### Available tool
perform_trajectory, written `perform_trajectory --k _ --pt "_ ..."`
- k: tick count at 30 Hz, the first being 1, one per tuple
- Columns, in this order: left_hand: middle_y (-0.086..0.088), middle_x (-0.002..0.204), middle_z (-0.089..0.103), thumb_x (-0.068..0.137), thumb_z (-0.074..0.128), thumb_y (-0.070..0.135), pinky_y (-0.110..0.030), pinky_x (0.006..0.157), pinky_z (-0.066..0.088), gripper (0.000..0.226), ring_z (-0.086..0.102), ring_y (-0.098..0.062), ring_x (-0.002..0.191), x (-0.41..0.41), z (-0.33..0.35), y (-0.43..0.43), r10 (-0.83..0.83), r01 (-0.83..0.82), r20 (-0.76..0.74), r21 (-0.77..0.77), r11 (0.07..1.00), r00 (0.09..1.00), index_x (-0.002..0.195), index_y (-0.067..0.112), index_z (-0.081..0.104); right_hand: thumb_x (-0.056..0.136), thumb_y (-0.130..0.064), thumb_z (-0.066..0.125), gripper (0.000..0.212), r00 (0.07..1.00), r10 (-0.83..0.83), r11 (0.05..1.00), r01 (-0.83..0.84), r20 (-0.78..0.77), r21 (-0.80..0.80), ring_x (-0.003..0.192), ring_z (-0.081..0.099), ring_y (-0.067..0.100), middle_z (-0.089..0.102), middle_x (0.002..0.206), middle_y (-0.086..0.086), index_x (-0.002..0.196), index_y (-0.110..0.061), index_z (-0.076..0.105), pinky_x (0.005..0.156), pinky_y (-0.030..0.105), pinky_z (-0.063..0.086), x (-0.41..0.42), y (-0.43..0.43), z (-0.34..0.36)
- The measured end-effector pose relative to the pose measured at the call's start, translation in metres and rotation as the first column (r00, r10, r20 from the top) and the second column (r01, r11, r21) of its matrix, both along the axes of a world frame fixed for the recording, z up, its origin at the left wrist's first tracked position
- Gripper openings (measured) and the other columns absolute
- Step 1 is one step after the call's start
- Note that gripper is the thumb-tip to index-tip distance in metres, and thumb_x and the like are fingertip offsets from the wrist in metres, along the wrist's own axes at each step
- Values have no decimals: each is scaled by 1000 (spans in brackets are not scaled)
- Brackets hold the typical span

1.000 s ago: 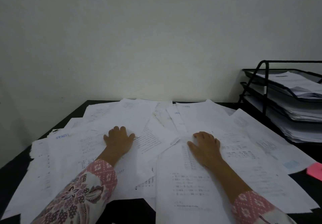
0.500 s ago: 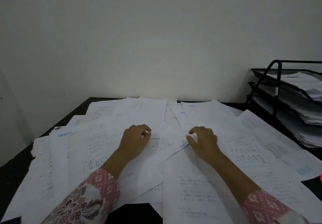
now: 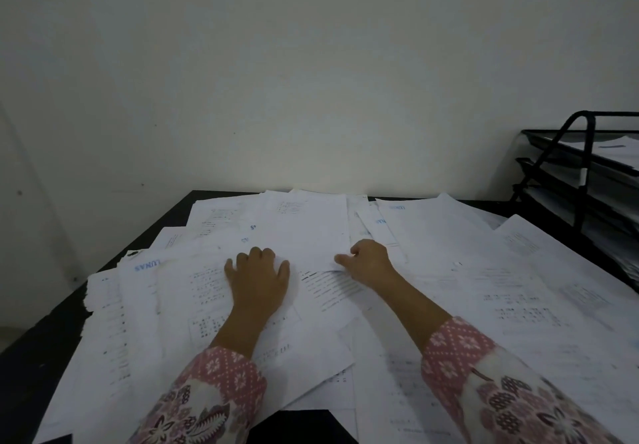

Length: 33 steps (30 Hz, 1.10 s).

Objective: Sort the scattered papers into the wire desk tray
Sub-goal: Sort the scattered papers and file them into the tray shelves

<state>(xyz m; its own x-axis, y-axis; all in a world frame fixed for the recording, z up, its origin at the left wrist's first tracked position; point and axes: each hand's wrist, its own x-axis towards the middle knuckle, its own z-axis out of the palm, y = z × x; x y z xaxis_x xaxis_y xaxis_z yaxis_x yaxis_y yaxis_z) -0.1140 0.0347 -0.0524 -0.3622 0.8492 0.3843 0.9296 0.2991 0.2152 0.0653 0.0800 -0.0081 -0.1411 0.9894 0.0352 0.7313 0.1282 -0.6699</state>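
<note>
Black desk point(image 3: 41, 350) running to a plain pale wall point(image 3: 311, 80), dim even light

The black surface point(image 3: 41, 350) is nearly covered by overlapping printed papers point(image 3: 518, 291), spread from its near edge to the wall. To the right of the papers, a black wire desk tray point(image 3: 584, 180) stands on it, tiers holding sheets.

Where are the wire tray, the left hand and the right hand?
wire tray point(image 3: 584, 153), head view, front upright of its frame.
left hand point(image 3: 257, 279), head view, back of hand.
right hand point(image 3: 368, 262), head view, back of hand.
</note>
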Motion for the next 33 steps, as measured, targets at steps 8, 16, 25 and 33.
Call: perform_trajectory --k 8,16,25,33 --pt "-2 75 65 88 44 36 -38 79 42 36 56 -20 68 -1 -5 4 -121 98 65 286 953 991 81 12 69 79 -23 73 34 989 -140 986 135 -45 -97 77 55 18 52 74 0 68 -13 42 61 25 42 -27 10 -6" --pt "-11 120 56 89 58 33 -37 92 41 32 51 -25 109 -6 4 -2 -95 -68 436 344 936 895 114 12 58 81 6 62 39 911 -75 966 -34 -405 -255 101 57 31 54 109 14 117 1 48 83 39 55 -7 2 13" --pt "-15 131 50 86 63 40 -38 90 47 63 56 -31 109 -30 36 -15 -53 -48 851 91 995 523 134 13 33 81 12 60 56 719 28 867 -364 -695 -341 99 59 23 56 112 5 128 -14 41 70 31 59 25 -36 15" --pt "-16 136 40 87 50 57 -44 101 33 65 35 -34 126 -62 35 -53 216 -175 328 -150 973 920 136 14 39 81 10 60 58 835 190 799 -437 -517 -413 99 57 22 54 118 7 130 -13 40 74 33 57 16 -60 20"
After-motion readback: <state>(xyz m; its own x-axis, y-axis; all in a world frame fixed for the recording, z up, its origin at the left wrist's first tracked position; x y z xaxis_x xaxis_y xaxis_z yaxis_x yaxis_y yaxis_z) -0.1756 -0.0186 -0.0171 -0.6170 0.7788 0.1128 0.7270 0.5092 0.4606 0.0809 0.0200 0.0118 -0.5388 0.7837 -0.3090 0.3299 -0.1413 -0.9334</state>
